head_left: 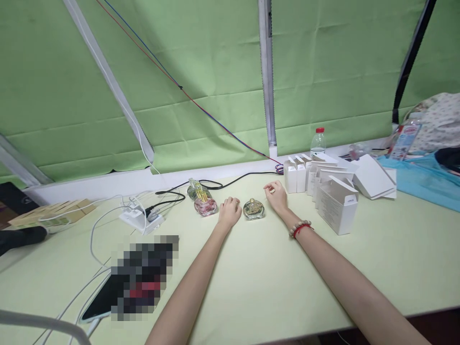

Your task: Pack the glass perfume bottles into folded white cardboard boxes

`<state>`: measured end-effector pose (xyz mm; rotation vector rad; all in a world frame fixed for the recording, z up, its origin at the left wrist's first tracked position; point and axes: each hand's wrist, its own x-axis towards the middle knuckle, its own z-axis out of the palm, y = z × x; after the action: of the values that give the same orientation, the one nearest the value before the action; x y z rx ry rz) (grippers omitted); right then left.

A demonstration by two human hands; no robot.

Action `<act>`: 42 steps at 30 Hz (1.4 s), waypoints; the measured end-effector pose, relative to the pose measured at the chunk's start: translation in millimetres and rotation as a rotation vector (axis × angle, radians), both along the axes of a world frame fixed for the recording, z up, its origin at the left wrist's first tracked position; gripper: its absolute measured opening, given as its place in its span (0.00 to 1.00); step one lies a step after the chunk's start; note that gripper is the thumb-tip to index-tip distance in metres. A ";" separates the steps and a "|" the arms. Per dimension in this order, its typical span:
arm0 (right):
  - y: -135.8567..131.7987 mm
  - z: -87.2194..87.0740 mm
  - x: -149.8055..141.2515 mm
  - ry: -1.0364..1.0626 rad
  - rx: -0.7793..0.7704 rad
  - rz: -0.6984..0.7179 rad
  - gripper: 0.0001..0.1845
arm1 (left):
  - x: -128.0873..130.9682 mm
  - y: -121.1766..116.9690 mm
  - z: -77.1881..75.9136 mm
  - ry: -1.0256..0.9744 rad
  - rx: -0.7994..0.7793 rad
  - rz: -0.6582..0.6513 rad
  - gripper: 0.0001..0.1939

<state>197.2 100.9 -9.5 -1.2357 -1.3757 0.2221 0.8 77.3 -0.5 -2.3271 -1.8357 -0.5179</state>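
Note:
A small round glass perfume bottle (253, 210) with a gold-coloured top stands upright on the table between my two hands. My left hand (230, 211) rests palm down just left of it, fingers loosely bent, holding nothing visible. To the right and slightly farther back, my right hand (276, 197) lies on its side with its fingers loosely curled and apart from the thumb; nothing shows in it. Neither hand appears to touch the bottle. A row of similar glass bottles (205, 206), pink at the near end and green at the far end, stands beyond my left hand.
Several white cartons (338, 206), some with raised flaps, stand right of my right hand. Behind them is a red-capped plastic bottle (318, 143). On the left are a power strip (142, 218) with cables, a partly blurred tablet (104, 297) and yellowish boxes (68, 213).

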 end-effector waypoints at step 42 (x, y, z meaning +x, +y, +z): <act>3.3 -2.0 -11.1 0.210 -0.368 0.382 0.36 | 2.1 -2.5 4.4 0.004 -0.030 0.008 0.13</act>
<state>186.0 104.3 -11.5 -1.1931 -1.4147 0.8802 2.9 74.8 3.9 -2.3367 -1.8632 -0.4874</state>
